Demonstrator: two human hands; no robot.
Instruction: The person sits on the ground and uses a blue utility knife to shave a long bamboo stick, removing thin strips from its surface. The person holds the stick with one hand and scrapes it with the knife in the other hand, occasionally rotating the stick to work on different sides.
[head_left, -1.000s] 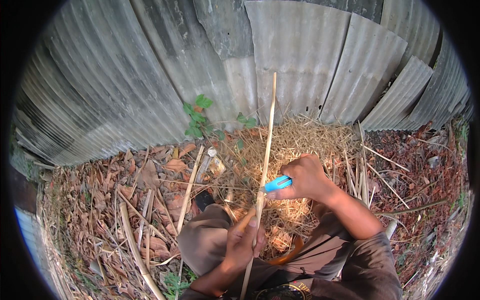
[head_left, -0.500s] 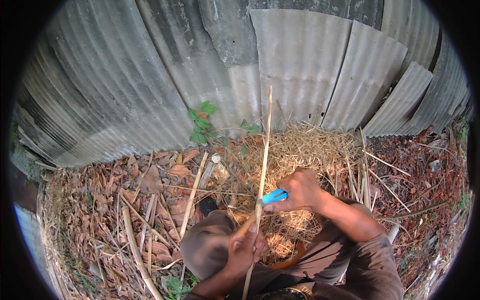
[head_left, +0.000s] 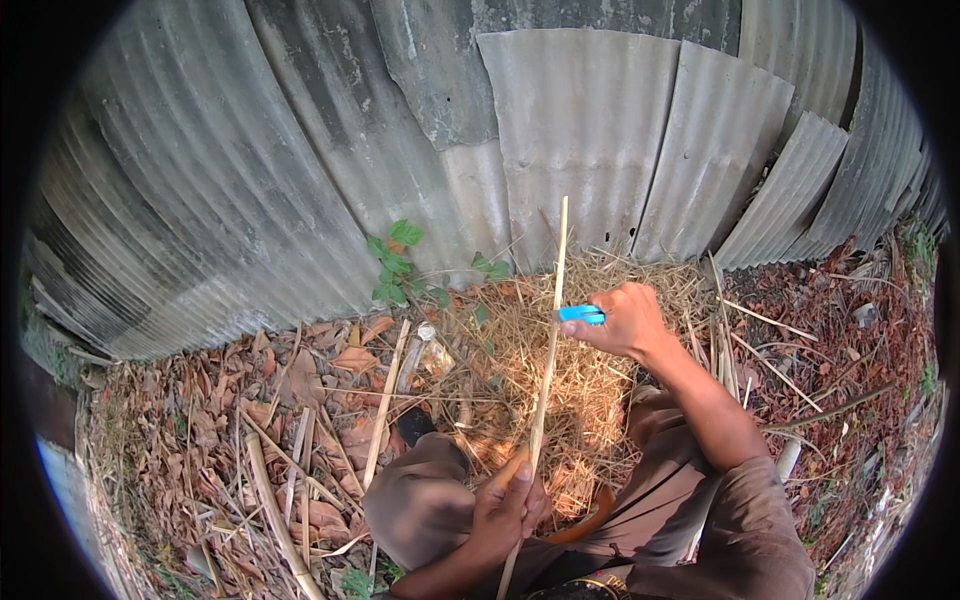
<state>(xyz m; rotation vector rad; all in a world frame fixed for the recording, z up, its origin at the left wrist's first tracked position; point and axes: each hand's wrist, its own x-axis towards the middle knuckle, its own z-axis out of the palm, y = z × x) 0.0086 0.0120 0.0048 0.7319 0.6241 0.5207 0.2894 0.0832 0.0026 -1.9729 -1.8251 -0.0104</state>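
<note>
My left hand (head_left: pixel 507 506) grips the lower part of a long thin bamboo stick (head_left: pixel 548 350) that points up and away toward the metal wall. My right hand (head_left: pixel 625 322) holds a small tool with a blue handle (head_left: pixel 582 314) against the stick about midway up its length. The tool's blade is hidden by the stick and my fingers. My knees in brown trousers (head_left: pixel 420 500) are below the hands, over a heap of pale shavings (head_left: pixel 560 390).
A corrugated metal wall (head_left: pixel 560 140) stands right behind the stick. Dry leaves and split bamboo strips (head_left: pixel 385 400) cover the ground on the left. A small green plant (head_left: pixel 395 265) grows at the wall's foot. More sticks (head_left: pixel 725 350) lie to the right.
My right hand with the blue-handled tool has slid up the stick, away from my left hand. The left hand keeps its grip low on the stick.
</note>
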